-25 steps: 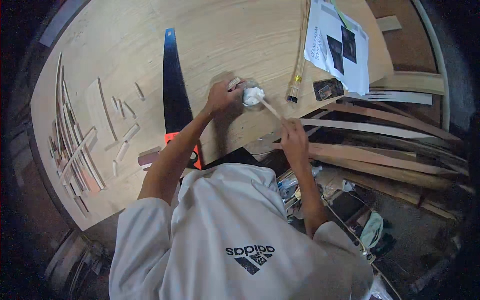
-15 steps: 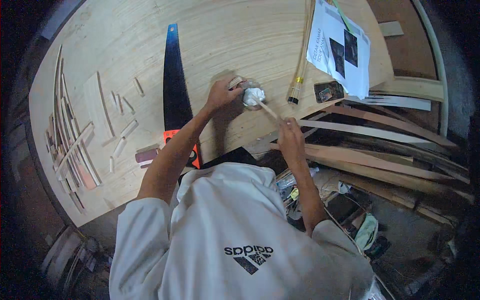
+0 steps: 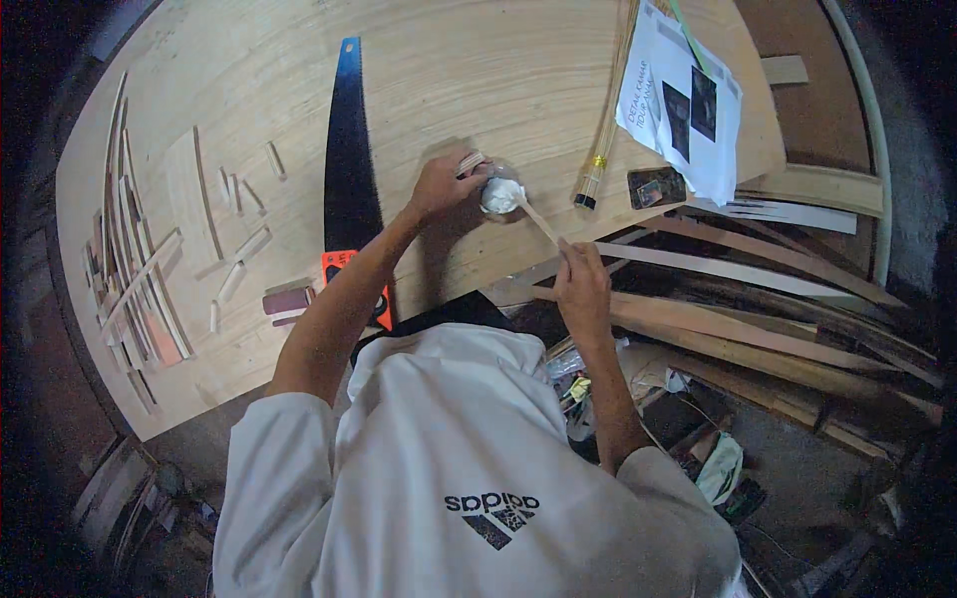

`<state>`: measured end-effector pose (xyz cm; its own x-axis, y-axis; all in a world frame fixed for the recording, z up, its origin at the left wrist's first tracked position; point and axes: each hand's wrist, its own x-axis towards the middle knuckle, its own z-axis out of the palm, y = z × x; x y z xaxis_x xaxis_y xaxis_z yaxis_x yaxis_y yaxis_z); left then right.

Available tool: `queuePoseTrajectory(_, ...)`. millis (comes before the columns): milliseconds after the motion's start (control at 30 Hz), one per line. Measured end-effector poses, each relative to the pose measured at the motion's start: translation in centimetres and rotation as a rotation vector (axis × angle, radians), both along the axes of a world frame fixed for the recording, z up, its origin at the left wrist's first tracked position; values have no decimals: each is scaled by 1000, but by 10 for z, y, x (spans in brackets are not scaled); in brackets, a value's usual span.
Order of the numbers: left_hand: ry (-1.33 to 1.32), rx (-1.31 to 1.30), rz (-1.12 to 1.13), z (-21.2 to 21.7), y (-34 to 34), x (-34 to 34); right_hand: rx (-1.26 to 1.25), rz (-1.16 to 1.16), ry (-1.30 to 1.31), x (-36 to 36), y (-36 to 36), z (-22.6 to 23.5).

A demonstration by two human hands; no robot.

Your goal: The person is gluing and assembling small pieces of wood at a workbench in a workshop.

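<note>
My left hand (image 3: 442, 187) is closed on a small wooden block (image 3: 471, 161), whose pale end shows above the fingers. Just right of it, a lump of white paste (image 3: 500, 196) lies in what looks like a clear plastic wrapper or shallow container. A thin wooden stick (image 3: 540, 220) slants from my right hand (image 3: 582, 279), its far tip in the paste. The fingers of that hand are wrapped round the stick's near end. To the left of my left forearm lies a handsaw (image 3: 350, 164) with a dark blade and orange handle.
Small wood pieces (image 3: 237, 194) and long thin strips (image 3: 130, 219) spread over the table's left side. A maroon block (image 3: 287, 301) sits near my left forearm. At right are a bundle of thin rods (image 3: 604, 120), printed papers (image 3: 688, 110), a phone-like dark object (image 3: 656, 186) and long boards (image 3: 748, 269).
The stick's tip has shifted slightly right within the paste, and my right hand has moved a little down. My left hand keeps its hold on the block. The whole view has tilted slightly.
</note>
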<state>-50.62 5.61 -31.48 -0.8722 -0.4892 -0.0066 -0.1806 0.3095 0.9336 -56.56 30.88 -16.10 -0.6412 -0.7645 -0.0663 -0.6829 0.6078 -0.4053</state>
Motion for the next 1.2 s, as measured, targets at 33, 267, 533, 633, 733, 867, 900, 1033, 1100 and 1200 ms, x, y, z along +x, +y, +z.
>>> queuePoseTrajectory(33,-4,-61,21,-2,1,1,-18,-11,35,0,1,7)
queuePoseTrajectory(267,-30,-41,18,-1,2,1,-23,-44,24,-6,-11,-6)
queuePoseTrajectory(533,-16,1,13,3,4,3,-68,-14,48,-7,11,8)
queuePoseTrajectory(633,8,11,-3,2,-1,6,-12,90,95,0,-11,13)
queuePoseTrajectory(733,21,-13,-19,14,2,4,50,158,120,-5,-9,-6)
queuePoseTrajectory(867,-39,35,9,12,2,3,16,240,253,-22,16,-25)
queuePoseTrajectory(900,-37,42,17,9,2,4,31,202,235,-25,15,-9)
queuePoseTrajectory(1033,-32,-31,3,-5,4,7,16,180,178,-26,9,6)
queuePoseTrajectory(1100,-43,-80,22,-5,3,8,-13,210,202,-21,3,1)
queuePoseTrajectory(1200,-47,14,11,18,7,7,25,228,208,-15,1,-6)
